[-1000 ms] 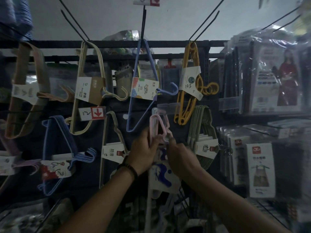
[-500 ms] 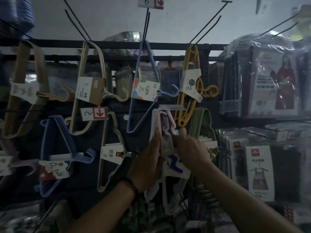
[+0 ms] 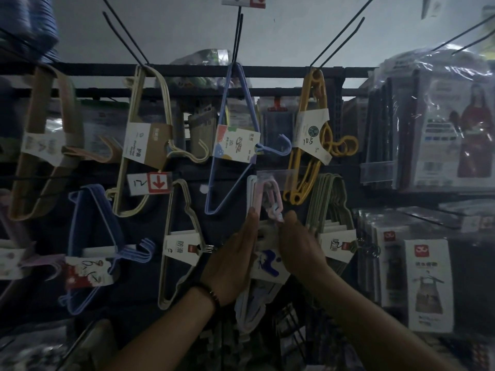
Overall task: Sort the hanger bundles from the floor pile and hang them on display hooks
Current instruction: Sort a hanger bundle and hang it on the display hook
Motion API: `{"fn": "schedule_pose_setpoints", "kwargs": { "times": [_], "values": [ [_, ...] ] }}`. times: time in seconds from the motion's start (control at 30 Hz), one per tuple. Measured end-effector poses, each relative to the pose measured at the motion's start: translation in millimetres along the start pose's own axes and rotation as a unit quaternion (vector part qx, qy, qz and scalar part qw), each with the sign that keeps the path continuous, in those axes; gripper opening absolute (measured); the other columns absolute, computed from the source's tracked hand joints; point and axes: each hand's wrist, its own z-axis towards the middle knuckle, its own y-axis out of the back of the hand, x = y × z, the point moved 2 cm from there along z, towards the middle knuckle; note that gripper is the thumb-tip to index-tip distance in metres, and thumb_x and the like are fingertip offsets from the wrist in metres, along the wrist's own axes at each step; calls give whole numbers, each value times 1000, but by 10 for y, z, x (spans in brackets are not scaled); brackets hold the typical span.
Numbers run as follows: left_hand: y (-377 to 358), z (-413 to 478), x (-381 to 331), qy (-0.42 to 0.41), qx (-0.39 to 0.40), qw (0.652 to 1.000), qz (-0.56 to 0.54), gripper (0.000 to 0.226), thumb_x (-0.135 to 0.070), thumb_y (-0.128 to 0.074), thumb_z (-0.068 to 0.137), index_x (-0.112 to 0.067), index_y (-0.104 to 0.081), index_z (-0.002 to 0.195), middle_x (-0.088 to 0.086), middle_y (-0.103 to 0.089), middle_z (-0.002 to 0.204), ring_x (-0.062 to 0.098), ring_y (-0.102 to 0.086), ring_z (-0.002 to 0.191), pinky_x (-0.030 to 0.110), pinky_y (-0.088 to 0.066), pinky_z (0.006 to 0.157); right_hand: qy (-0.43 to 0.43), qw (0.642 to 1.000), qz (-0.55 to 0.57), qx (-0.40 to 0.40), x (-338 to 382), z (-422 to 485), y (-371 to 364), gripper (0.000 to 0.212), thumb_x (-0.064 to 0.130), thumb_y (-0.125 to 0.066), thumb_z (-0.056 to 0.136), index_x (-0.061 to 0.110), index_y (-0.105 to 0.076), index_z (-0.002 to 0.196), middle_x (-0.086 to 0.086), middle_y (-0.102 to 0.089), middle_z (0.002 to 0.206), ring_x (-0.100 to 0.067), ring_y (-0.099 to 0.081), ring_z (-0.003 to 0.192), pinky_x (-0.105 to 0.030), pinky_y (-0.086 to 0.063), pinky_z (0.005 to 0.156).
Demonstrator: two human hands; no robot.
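Hanger bundle, pink, up at the rack just under a clear tag strip. Pressed by the flat, straight fingers of the left hand, pinched near the top by the right hand. Keep it steady and seat its top fully on the hook before releasing.

Dark rack bar across upper frame; its hooks carry a cream bundle, blue bundle, yellow bundle of hangers.
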Motion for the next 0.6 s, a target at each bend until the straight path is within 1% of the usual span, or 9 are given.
{"fn": "schedule_pose_setpoints", "kwargs": {
  "times": [0.03,0.1,0.17,0.23,0.27,0.37,0.43,0.53,0.6],
  "values": [
    [-26,6,16,6,3,1000,1,105,-14,-53,107,-42,36,154,-21,28,169,19,-23,157,45,-47,112,-3,1000,9,4,-13,21,7,19,19,-48,104,26,-31,107,-3,-60,95,-32,-67,83,-46,-56,69],
    [-61,46,36,22,12,1000,-15,107,-17,-55,107,-44,37,153,-19,23,171,14,-18,159,40,-43,116,-7,1000,11,25,-54,87,5,25,18,-53,102,28,-31,105,-4,-63,93,-29,-68,80,-43,-55,62],
    [-73,112,19,37,32,999,-21,101,-22,-52,107,-43,35,155,-16,16,173,16,-21,158,36,-42,115,-21,998,-25,61,-99,174,-12,23,19,-58,100,19,-41,115,-5,-63,96,-27,-69,83,-39,-53,58],
    [-88,161,-22,46,47,998,-20,92,-25,-45,109,-41,31,157,-17,15,173,16,-23,157,36,-41,116,-31,993,-66,92,-125,262,-46,29,18,-62,97,13,-47,120,-9,-63,105,-30,-69,91,-42,-59,66],
    [-99,175,-42,50,50,997,-18,91,-24,-44,109,-41,31,157,-18,17,172,15,-22,158,37,-40,117,-39,993,-54,97,-135,292,-48,27,18,-62,97,12,-47,118,-11,-64,108,-32,-69,95,-45,-60,71],
    [-172,177,-25,66,60,995,45,101,-14,-51,105,-36,31,158,-16,16,173,22,-27,154,41,-43,114,-56,992,-35,106,-160,305,-111,26,17,-59,100,12,-42,118,-15,-65,116,-36,-68,106,-45,-56,76],
    [-246,137,6,79,66,993,55,102,-11,-53,103,-30,29,160,-9,4,175,24,-31,153,41,-42,116,-37,992,-55,105,-187,275,-205,26,22,-51,104,12,-39,124,-15,-66,121,-34,-69,108,-45,-58,82],
    [-330,32,63,117,69,990,38,104,-13,-58,99,-26,24,162,0,-14,174,25,-30,153,42,-38,120,-10,992,-75,101,-210,228,-292,43,38,-42,108,12,-30,141,-14,-66,122,-34,-71,103,-40,-53,73],
    [-350,-47,70,131,68,988,39,99,-18,-59,99,-28,15,164,2,-16,173,24,-23,156,36,-32,124,-14,992,-71,102,-218,202,-293,51,45,-38,109,14,-25,148,-15,-66,123,-35,-70,101,-41,-51,72]
  ]
}}
